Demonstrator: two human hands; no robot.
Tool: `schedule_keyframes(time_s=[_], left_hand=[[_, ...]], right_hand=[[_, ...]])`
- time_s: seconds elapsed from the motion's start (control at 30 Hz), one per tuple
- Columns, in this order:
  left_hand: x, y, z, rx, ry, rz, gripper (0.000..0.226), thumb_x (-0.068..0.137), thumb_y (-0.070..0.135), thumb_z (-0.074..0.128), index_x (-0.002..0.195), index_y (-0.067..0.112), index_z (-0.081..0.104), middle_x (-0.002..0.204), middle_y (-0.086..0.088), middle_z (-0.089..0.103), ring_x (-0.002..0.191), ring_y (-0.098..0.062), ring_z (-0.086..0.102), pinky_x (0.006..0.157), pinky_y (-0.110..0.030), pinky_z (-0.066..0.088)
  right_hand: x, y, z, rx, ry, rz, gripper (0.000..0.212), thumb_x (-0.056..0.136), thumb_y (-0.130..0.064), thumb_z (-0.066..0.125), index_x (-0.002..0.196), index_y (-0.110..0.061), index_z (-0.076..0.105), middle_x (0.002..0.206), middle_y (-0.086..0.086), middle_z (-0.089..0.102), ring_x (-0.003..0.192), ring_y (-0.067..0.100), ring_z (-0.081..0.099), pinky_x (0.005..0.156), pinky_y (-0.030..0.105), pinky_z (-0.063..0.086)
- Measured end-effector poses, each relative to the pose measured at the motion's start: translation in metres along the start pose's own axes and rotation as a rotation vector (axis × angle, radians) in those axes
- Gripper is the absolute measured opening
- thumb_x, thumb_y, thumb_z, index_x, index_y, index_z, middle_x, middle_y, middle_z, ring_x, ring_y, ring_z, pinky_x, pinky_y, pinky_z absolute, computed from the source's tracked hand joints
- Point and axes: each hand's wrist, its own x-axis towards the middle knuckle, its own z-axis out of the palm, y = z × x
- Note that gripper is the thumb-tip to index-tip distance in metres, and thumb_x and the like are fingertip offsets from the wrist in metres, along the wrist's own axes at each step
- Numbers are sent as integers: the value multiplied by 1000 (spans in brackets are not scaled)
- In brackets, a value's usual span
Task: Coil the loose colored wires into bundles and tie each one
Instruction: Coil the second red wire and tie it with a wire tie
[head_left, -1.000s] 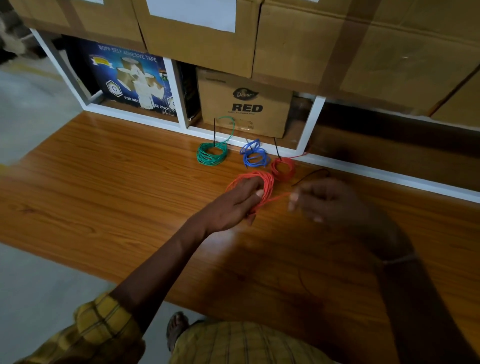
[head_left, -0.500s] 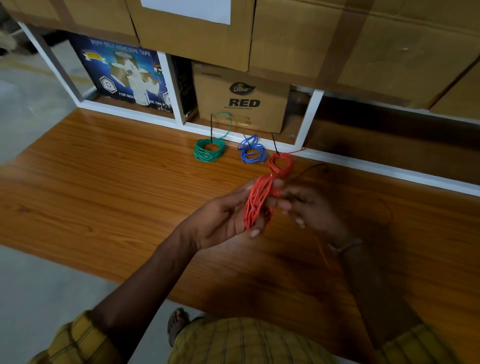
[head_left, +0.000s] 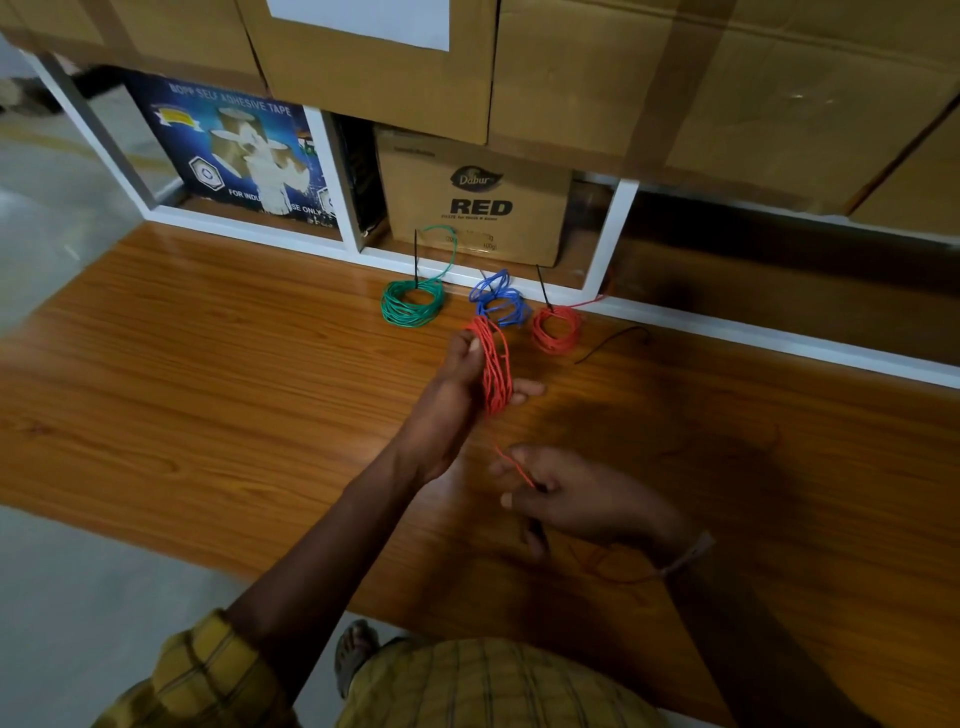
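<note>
1. My left hand (head_left: 457, 384) holds the red wire coil (head_left: 494, 371) upright, the loops hung round my fingers, thumb end up by the top of the coil. If those fingers relax, the loops could spring off and spill onto the wooden board (head_left: 208, 374) beneath.
2. My right hand (head_left: 582, 499), nearer my body than the coil, pinches the loose red tail (head_left: 514, 465) that runs up to the coil. Pull it too hard and I judge the loops will tighten unevenly or drag off my left fingers.
3. More red wire (head_left: 613, 569) trails under my right wrist; it is dim there, and it could snag or kink as I wind.
4. Beyond the coil lie the tied bundles: the green bundle (head_left: 413, 306), the blue bundle (head_left: 498, 301), the small red bundle (head_left: 556, 328). A wide winding sweep might knock them.
5. A loose black tie (head_left: 610, 343) lies past the coil to its right; it is thin, dark and easy to fumble.
</note>
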Motion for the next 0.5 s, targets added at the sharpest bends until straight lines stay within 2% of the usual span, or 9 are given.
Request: schedule_keyframes(time_s=[0.1, 0.2, 0.27, 0.33, 0.4, 0.5], left_hand=[[-1, -6, -5, 414, -13, 65, 27, 116, 27, 31, 133, 10, 42, 97, -28, 64, 79, -25, 75, 68, -27, 52], [-7, -3, -10, 542, -81, 10, 30, 116, 25, 33, 137, 7, 43, 95, -16, 60, 79, -26, 72, 70, -27, 53], [-13, 0, -11, 552, -168, -37, 31, 116, 26, 35, 136, 4, 43, 92, -19, 59, 76, -31, 70, 73, -29, 54], [-19, 2, -11, 532, -251, -84, 34, 115, 26, 36, 139, 3, 43, 93, -31, 60, 76, -34, 68, 78, -36, 56], [-26, 6, -8, 462, -352, -131, 37, 115, 30, 37, 144, 8, 43, 106, -43, 59, 80, -35, 66, 83, -44, 56], [-37, 10, -5, 301, -509, -177, 39, 115, 27, 36, 150, 13, 43, 134, -35, 57, 79, -33, 64, 82, -45, 52]], right_hand=[[-17, -12, -22, 7, 3, 8, 20, 103, -2, 49, 106, -2, 69, 55, 2, 64, 56, 12, 69, 59, 24, 51], [-34, -24, -46, 58, 106, -39, 16, 104, -7, 56, 97, -5, 70, 48, -4, 57, 52, 18, 66, 57, 34, 56], [-37, -24, -65, 81, 187, -71, 12, 100, -15, 61, 97, -8, 69, 48, -4, 58, 52, 21, 63, 54, 32, 55], [-37, -21, -81, 141, 268, -155, 20, 97, -24, 61, 100, -6, 70, 53, -1, 55, 51, 21, 57, 56, 30, 56], [-31, -13, -94, 199, 350, -218, 31, 93, -31, 61, 101, -2, 70, 56, 1, 49, 47, 16, 50, 60, 32, 58], [-13, 4, -102, 248, 452, -226, 38, 90, -35, 64, 101, 2, 68, 56, -1, 49, 45, 12, 44, 59, 34, 57]])
